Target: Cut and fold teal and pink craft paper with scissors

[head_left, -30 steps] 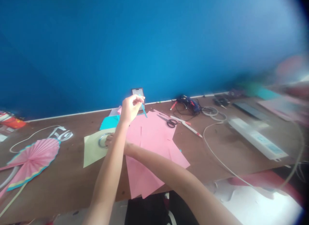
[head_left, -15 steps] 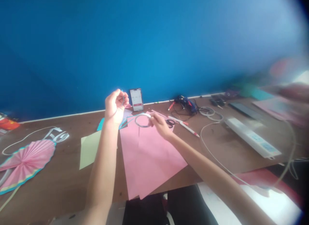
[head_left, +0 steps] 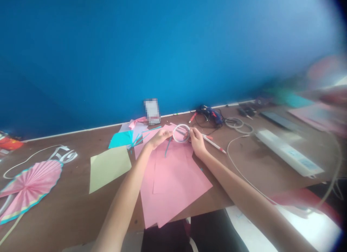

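My right hand grips a thin white ring by its right side and holds it upright above the pink paper sheets. At the ring's left side is my left hand, its fingers pinched together. A narrow blue strip hangs down from those fingertips, beside the ring. Whether the strip touches the ring cannot be made out. More thin blue strips lie on the table to the left of my left hand, next to a turquoise paper piece.
A yellow-green sheet and a pleated pink fan lie on the left. Behind the hands stands a blurred phone against the blue wall. To the right are a marker, a glue gun, cables and a white power strip.
My left hand has come down and right from its raised position to the ring's side, with the blue strip. The ring and my right hand have shifted right, and the ring now stands more upright.
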A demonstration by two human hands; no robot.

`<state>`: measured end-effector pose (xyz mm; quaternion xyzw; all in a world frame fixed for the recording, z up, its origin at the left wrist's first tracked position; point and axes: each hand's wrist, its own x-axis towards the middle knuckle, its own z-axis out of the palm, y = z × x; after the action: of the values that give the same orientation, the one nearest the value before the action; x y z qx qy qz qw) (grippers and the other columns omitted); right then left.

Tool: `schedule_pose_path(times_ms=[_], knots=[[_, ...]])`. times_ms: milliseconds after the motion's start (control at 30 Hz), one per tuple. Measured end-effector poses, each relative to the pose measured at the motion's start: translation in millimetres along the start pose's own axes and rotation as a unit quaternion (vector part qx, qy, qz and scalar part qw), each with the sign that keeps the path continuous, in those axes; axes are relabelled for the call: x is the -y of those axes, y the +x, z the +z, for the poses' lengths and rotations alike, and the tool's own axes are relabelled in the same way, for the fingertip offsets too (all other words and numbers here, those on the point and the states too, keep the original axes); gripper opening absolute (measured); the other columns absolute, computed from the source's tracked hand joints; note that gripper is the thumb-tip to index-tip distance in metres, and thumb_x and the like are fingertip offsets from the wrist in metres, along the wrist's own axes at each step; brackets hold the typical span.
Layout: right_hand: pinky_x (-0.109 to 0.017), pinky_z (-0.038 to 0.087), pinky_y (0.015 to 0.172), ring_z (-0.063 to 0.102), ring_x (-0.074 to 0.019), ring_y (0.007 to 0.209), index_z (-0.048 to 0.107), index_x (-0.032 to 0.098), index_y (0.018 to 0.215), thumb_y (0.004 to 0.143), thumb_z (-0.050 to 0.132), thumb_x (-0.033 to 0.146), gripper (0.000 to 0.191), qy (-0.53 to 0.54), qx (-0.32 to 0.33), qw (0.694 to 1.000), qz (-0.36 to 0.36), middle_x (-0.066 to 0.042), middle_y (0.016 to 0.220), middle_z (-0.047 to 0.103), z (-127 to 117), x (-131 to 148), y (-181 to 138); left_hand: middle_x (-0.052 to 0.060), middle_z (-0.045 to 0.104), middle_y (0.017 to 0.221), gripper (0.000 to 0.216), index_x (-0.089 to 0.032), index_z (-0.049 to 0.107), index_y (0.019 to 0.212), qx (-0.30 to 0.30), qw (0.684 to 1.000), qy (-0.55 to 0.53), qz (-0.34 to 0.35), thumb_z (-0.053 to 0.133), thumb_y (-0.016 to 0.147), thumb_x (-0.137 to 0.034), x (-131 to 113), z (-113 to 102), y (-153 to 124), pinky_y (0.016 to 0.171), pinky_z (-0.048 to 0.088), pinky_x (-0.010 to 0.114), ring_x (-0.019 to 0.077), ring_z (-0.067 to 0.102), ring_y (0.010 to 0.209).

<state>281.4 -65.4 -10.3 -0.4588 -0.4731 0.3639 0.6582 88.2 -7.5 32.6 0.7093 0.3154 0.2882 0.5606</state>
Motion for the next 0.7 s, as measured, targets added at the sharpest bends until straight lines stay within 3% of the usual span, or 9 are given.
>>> schedule_pose_path(times_ms=[333, 500, 700], knots=[[-0.023, 0.045, 0.049, 0.052, -0.0094, 0.047, 0.054, 0.020, 0.086, 0.090, 0.044, 0.051, 0.033, -0.026, 0.006, 1.000, -0.005, -0.001, 0.074, 0.064, 0, -4, 0, 0.004, 0.065, 0.086, 0.030, -0.014, 0.065, 0.085, -0.090, 0.994, -0.055, 0.038, 0.074, 0.068, -0.037, 28, -1, -2, 0.079, 0.043, 0.028, 0.0149, 0.058, 0.081], [-0.023, 0.043, 0.048, 0.052, -0.0094, 0.045, 0.053, 0.020, 0.088, 0.090, 0.044, 0.052, 0.034, -0.047, 0.017, 0.999, -0.004, 0.000, 0.072, 0.063, 1, 0, -3, 0.005, 0.065, 0.087, 0.028, -0.014, 0.066, 0.085, -0.153, 0.986, -0.034, 0.051, 0.072, 0.069, -0.036, 37, -2, 1, 0.077, 0.044, 0.028, 0.0151, 0.058, 0.081], [-0.024, 0.042, 0.047, 0.052, -0.0102, 0.045, 0.053, 0.020, 0.088, 0.090, 0.043, 0.051, 0.033, -0.050, 0.023, 0.998, -0.014, -0.001, 0.071, 0.063, 1, 1, -4, 0.006, 0.066, 0.086, 0.030, -0.013, 0.067, 0.087, -0.155, 0.987, 0.000, 0.046, 0.069, 0.071, -0.039, 40, -2, 1, 0.075, 0.044, 0.028, 0.0159, 0.058, 0.080]])
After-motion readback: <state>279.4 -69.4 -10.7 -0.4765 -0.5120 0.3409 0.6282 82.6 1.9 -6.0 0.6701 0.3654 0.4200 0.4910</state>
